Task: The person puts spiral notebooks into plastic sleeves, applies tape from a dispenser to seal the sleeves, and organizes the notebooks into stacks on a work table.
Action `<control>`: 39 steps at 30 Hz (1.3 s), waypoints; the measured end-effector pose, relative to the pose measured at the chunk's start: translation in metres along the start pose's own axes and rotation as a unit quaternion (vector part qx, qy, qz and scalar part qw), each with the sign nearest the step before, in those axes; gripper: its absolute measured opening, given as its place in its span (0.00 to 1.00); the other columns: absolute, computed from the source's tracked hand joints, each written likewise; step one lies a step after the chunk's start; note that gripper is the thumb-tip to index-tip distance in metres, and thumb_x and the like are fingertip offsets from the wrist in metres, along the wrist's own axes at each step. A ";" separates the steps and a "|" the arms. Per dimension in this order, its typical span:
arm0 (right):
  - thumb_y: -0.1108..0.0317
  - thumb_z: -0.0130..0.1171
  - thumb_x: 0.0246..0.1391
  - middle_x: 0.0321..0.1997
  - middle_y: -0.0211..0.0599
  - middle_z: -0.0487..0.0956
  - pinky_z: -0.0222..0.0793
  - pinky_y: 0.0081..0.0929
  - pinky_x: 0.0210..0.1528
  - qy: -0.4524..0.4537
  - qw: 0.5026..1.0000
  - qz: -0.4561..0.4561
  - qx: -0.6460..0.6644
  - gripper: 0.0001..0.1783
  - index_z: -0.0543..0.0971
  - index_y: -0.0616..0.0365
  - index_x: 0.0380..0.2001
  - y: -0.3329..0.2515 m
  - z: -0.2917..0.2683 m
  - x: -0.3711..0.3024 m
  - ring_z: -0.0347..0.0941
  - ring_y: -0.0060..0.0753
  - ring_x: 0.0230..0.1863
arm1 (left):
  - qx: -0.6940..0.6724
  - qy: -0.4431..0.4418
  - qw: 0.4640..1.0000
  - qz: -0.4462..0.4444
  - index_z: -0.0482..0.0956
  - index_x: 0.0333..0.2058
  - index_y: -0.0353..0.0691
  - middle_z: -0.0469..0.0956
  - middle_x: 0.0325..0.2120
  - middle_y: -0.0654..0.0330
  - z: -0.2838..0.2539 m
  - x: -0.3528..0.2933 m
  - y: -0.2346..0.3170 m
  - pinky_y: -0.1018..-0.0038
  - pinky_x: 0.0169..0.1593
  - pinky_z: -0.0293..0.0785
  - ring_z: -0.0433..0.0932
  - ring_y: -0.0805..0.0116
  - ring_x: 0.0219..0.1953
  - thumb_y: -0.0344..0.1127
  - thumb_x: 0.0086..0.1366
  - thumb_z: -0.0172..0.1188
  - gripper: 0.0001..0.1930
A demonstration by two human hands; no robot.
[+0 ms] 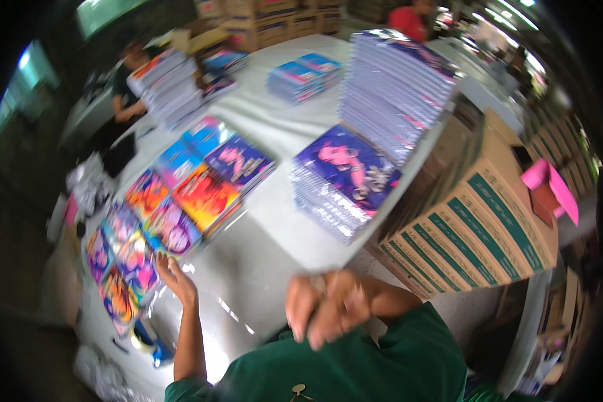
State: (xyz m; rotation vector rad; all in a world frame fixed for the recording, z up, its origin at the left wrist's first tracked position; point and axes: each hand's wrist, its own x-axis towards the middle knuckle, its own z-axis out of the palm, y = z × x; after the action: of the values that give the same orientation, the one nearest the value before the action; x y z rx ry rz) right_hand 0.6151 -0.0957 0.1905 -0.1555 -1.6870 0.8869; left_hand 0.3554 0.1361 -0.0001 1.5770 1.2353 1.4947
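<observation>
My left hand (175, 278) reaches over the table with its fingers stretched out and nothing in them. Its fingertips are beside a cartoon-covered notebook (173, 228) in the rows of bright stacks at the left. Next to it lie an orange-red notebook (206, 194) and a dark purple one (240, 161). My right hand (329, 305) is raised in front of my green shirt, its fingers bent and smeared by motion. Whether it holds anything does not show. Ahead of it stands a stack of spiral notebooks with a purple and pink cover (348, 167).
A taller notebook stack (398, 90) rises behind that one. Blue notebooks (305, 75) lie farther back on the pale table (268, 234). Large cardboard boxes (469, 228) stand at the right, with pink card (553, 187) on top. A person (130, 90) sits behind a stack at the far left.
</observation>
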 end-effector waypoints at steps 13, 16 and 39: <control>0.66 0.57 0.54 0.33 0.28 0.75 0.61 0.31 0.44 -0.144 0.953 0.087 0.253 0.03 0.76 0.52 0.29 0.089 0.081 0.065 0.70 0.32 0.38 | 0.127 0.137 0.969 -0.160 0.54 0.59 0.28 0.62 0.56 0.45 -0.194 -0.027 -0.083 0.72 0.60 0.55 0.62 0.58 0.58 0.49 0.66 0.47 0.32; 0.68 0.59 0.51 0.34 0.30 0.76 0.63 0.31 0.45 -0.120 0.974 0.130 0.138 0.04 0.76 0.54 0.29 0.117 0.055 0.065 0.71 0.34 0.40 | 0.263 0.162 0.938 -0.158 0.58 0.56 0.27 0.63 0.55 0.41 -0.218 -0.008 -0.092 0.72 0.58 0.57 0.65 0.56 0.57 0.46 0.65 0.51 0.30; 0.49 0.56 0.49 0.61 0.46 0.62 0.54 0.52 0.58 0.072 0.528 0.463 -0.708 0.34 0.65 0.58 0.55 0.388 -0.242 -0.048 0.55 0.47 0.63 | 0.205 -0.246 0.947 -0.030 0.67 0.52 0.33 0.77 0.41 0.48 -0.011 0.031 -0.021 0.66 0.46 0.71 0.76 0.55 0.43 0.24 0.52 0.57 0.26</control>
State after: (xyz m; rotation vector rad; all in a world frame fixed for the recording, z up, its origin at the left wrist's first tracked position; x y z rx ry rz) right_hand 0.7121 0.2654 -0.0771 -2.3328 -1.6709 -0.1395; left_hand 0.3378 0.1706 -0.0055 2.0011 1.3226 0.7524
